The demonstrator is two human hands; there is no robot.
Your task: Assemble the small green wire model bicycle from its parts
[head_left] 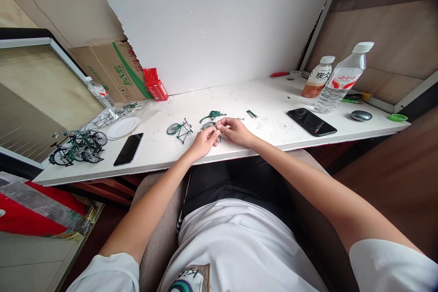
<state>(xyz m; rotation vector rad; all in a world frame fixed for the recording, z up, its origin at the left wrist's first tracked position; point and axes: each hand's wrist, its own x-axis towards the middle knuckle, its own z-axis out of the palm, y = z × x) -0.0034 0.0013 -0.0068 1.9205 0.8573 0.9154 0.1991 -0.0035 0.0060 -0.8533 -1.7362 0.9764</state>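
Note:
My left hand [204,143] and my right hand [236,131] meet over the white table [270,139], near its front edge. The fingers of both are pinched around something small that I cannot make out. Just left of them lies a green bicycle frame with one black wheel [179,129]. Behind my fingers are a green model part [214,114] and another spoked wheel [208,125], partly hidden by my hands. Small green strips [252,113] rest further right. Finished-looking miniature bicycles [79,146] stand clustered at the table's left end.
A phone [128,149] and white plates [123,128] lie left, near a cardboard box [118,70] and red box [156,86]. On the right are a black phone [311,122], a water bottle [343,80], a drink bottle [318,77], a grey oval object [361,116] and a green ring [398,118].

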